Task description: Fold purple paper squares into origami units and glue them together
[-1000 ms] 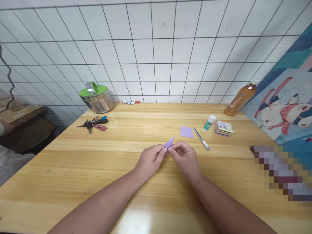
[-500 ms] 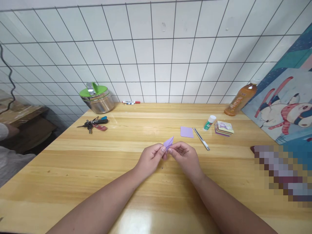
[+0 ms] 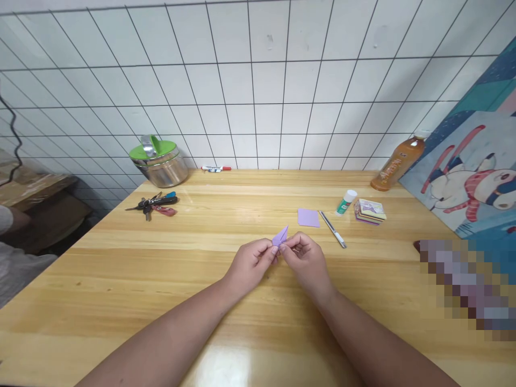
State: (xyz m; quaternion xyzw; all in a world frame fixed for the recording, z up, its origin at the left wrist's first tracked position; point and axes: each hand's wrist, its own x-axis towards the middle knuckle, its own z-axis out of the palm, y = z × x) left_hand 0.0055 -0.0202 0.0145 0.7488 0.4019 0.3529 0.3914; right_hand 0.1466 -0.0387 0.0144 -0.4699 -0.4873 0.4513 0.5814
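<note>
The left hand [image 3: 248,263] and right hand [image 3: 308,260] meet over the middle of the bench [image 3: 161,279], and the folded purple paper [image 3: 280,236] is between them, its pointed end tilting up and to the right. The fingers of both hands are closed, gripping the paper's lower end from either side. Compared with half a second ago, the left thumb [image 3: 271,254] sits lower on the paper and nearer the right thumb [image 3: 287,252], so the two tips almost meet. The paper itself turns a little, showing a narrower face on its left side. How its lower folds lie under the fingers cannot be told.

Around the hands, the layout matches the earlier view: the purple square sheet [image 3: 308,217] lies flat just beyond the right hand, the slim silver-and-white tool [image 3: 332,229] beside it, and the glue stick [image 3: 346,203] near the stack of paper [image 3: 370,211].
</note>
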